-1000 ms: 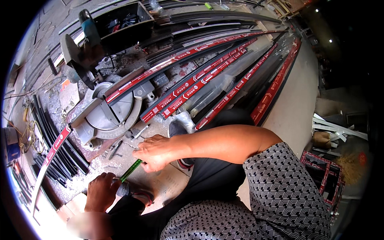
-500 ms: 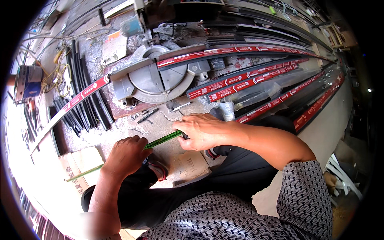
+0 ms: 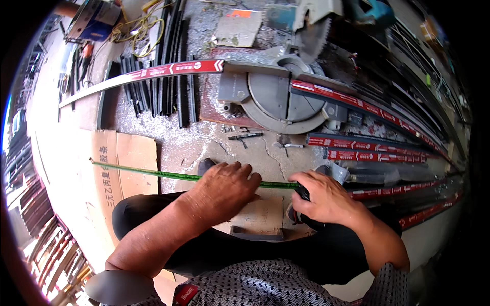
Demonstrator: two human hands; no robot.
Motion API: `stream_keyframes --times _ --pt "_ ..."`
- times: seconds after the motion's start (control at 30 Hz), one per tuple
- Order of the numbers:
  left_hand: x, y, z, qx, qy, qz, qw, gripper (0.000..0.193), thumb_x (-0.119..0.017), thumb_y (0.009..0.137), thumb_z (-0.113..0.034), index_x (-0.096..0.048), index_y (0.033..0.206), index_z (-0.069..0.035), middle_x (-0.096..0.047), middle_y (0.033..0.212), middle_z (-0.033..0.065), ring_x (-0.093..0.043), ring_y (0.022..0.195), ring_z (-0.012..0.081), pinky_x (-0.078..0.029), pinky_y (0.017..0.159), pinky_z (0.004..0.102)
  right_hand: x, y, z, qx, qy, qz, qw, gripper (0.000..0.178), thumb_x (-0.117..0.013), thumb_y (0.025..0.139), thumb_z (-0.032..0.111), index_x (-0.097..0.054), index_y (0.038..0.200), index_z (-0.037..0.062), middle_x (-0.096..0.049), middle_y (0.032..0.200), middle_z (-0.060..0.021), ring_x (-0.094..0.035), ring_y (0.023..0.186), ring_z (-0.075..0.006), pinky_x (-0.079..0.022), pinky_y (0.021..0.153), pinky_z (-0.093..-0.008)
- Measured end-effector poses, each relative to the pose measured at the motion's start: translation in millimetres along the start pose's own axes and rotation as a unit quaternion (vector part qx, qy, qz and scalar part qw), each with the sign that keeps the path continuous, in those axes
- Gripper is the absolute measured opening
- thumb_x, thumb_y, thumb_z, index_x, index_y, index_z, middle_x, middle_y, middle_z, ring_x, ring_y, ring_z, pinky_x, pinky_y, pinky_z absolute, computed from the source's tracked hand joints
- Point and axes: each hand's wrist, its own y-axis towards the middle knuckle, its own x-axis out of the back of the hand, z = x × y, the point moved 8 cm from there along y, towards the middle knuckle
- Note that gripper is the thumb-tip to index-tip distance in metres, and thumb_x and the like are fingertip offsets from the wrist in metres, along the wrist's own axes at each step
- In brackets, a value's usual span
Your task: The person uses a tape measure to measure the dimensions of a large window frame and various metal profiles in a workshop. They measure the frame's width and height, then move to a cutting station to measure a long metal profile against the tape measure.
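A green tape measure blade (image 3: 176,176) stretches across in front of me, its free end above a flattened cardboard sheet (image 3: 137,158) on the left. My left hand (image 3: 224,189) is closed around the middle of the blade, its fingers curled. The tape measure's black case (image 3: 302,192) is gripped in my right hand (image 3: 326,198), and the blade comes out of its left side. Between my feet lies a smaller piece of cardboard (image 3: 263,211) with faint writing, partly covered by my left hand.
A mitre saw (image 3: 288,102) with a toothed blade stands ahead, red-labelled profiles (image 3: 184,67) on both sides of it. Dark strips (image 3: 176,66) lie on the floor to its left. More labelled profiles (image 3: 367,143) lie at right. Small dark pieces (image 3: 245,136) sit before the saw.
My view has swung left, so the saw and profiles appear further right. The tape blade now lies more level across the view, with a longer stretch showing left of my left hand.
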Motion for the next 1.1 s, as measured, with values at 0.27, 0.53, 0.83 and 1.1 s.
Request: stream_keyframes --times 0.27,0.53,0.83,1.1 --pt "11.8 14.3 17.5 0.021 -0.045 0.001 0.999 0.029 -0.067 0.092 -0.027 -0.063 0.105 -0.002 -0.059 0.098 0.0111 -0.063 0.097 0.0255 -0.051 0.088 0.0369 9.9 18.8 -22.8 -0.089 0.05 0.029 0.994 0.037 -0.066 0.086 0.02 -0.061 0.118 0.0018 -0.065 0.105 -0.0226 -0.063 0.099 -0.0423 -0.051 0.088 -0.0459" --pt "4.6 18.4 3.5 0.029 -0.135 -0.01 0.99 0.023 -0.064 0.089 -0.022 -0.061 0.099 -0.002 -0.06 0.096 0.0122 -0.065 0.094 0.0275 -0.052 0.087 0.0382 6.8 48.8 -29.6 -0.093 0.067 0.094 0.989 0.034 -0.064 0.088 0.021 -0.061 0.118 0.0049 -0.066 0.108 -0.0228 -0.064 0.101 -0.0427 -0.051 0.088 -0.046" --pt "-15.3 -1.9 -37.7 0.122 -0.319 -0.02 0.94 0.03 -0.063 0.092 -0.03 -0.062 0.102 -0.002 -0.066 0.099 0.0193 -0.067 0.094 0.038 -0.052 0.084 0.0469 -64.9 19.8 -29.3 -0.114 0.139 0.072 0.981 0.038 -0.065 0.087 0.021 -0.06 0.119 -0.0002 -0.068 0.109 -0.0251 -0.066 0.105 -0.0416 -0.052 0.088 -0.0413" --pt "0.1 -128.7 -51.8 0.353 -0.537 -0.067 0.763 0.032 -0.055 0.1 -0.034 -0.06 0.103 -0.002 -0.067 0.102 0.0222 -0.064 0.099 0.0418 -0.052 0.084 0.0485 -57.0 -93.6 46.7 -0.242 0.131 0.135 0.952 0.042 -0.063 0.089 0.029 -0.062 0.122 0.002 -0.069 0.102 -0.0178 -0.067 0.095 -0.0238 -0.051 0.085 -0.0347"
